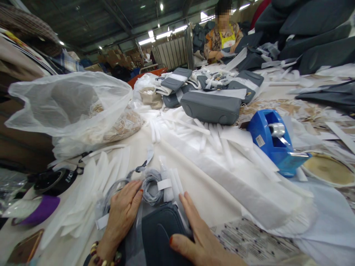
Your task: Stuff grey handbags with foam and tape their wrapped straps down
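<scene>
A dark blue-grey bag [161, 236] lies flat at the bottom centre, its near side cut off by the frame. My left hand [124, 208] rests left of it, fingers flat and together beside a coiled grey strap [152, 190] wrapped in clear plastic. Another plastic-wrapped coil [112, 192] shows partly behind that hand. My right hand [198, 234] is spread over the bag's right edge, thumb on the bag and fingertips near white foam sticks [176, 181]. A white paper band [164, 184] crosses the coil and a foam-wrapped piece. Neither hand grips anything visible.
To the right stands a blue tape dispenser [270, 144] beside a round tape roll [330, 168]. White foam sheets [91, 184], a clear plastic sack [74, 107] and a phone [24, 247] are left. Grey bags [210, 107] pile up ahead; a co-worker [226, 37] stands behind them.
</scene>
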`<control>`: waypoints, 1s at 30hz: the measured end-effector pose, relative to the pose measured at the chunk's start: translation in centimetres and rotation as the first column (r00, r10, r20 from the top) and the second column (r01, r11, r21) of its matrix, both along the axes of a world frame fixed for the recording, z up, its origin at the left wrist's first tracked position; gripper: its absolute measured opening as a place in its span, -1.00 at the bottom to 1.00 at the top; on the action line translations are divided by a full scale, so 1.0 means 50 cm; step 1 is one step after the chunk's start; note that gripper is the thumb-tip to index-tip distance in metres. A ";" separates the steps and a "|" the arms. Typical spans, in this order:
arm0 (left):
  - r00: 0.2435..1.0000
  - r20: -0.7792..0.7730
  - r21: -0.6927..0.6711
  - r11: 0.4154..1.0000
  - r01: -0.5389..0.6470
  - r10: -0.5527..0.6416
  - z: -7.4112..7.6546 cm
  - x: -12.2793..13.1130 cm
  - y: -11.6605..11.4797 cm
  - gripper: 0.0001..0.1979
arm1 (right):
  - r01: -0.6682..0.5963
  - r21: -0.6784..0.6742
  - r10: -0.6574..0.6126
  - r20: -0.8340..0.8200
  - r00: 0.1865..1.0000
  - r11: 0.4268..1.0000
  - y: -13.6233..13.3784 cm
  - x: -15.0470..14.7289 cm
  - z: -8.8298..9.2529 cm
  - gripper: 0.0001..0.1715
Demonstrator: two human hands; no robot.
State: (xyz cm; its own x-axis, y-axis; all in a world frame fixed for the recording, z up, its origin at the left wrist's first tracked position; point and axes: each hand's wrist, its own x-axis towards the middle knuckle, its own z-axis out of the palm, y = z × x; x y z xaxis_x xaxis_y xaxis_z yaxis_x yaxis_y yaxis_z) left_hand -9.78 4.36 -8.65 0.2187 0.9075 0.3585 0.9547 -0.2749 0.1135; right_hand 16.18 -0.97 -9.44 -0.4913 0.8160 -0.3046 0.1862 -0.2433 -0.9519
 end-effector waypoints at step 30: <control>0.242 0.876 -0.411 0.908 -0.080 0.417 -0.048 -0.046 -0.196 -0.09 | 0.264 -0.200 -0.298 -0.164 0.940 0.944 0.021 0.059 -0.071 0.12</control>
